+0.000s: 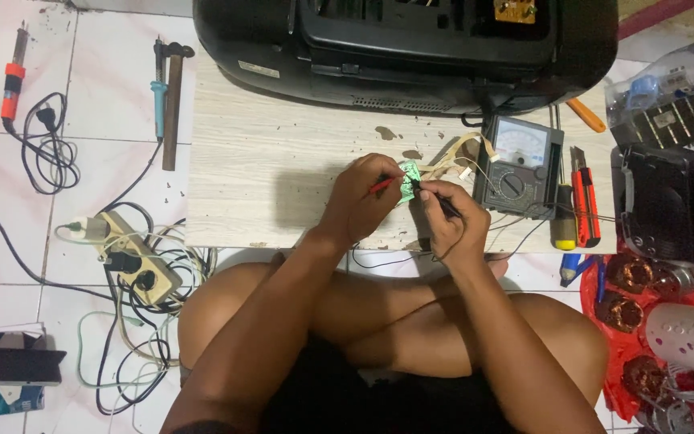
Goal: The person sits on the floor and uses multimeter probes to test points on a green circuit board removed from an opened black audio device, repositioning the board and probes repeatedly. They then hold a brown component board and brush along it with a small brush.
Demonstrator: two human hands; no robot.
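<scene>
My left hand (pixel 361 195) was closed w/ fingers pinched on the red probe (pixel 382 186), tip aimed at the green board (pixel 408 178). My right hand (pixel 449 221) was curled tight around the black probe (pixel 442 202), tip also at the board. Board sat between both hands, near the front edge of the low table (pixel 267 153), roughly center of view. Whether it lay on the table or was propped by my fingers: cannot tell.

Ref. positions, clock-face from the board:
- 3 o'clock, just beside my right hand: analog meter (pixel 519 165), dial face up, leads running off toward the probes.
- 3 o'clock, past the meter: yellow-handled screwdriver (pixel 564 225) and red cutter (pixel 585 205), side by side.
- 12 o'clock: black radio (pixel 411 48), casing open, at the table's far edge.
- 1 o'clock: pale ribbon cable (pixel 455 153), touching the board area.
- 9 o'clock, on the floor: hammer (pixel 173 104) and blue iron (pixel 159 88), side by side.
- 10 o'clock, far: orange iron (pixel 12 80) w/ coiled cord.
- 8 o'clock: power strip (pixel 134 257) in tangled cords.
- 4 o'clock: copper coils (pixel 632 277) on red plastic.
</scene>
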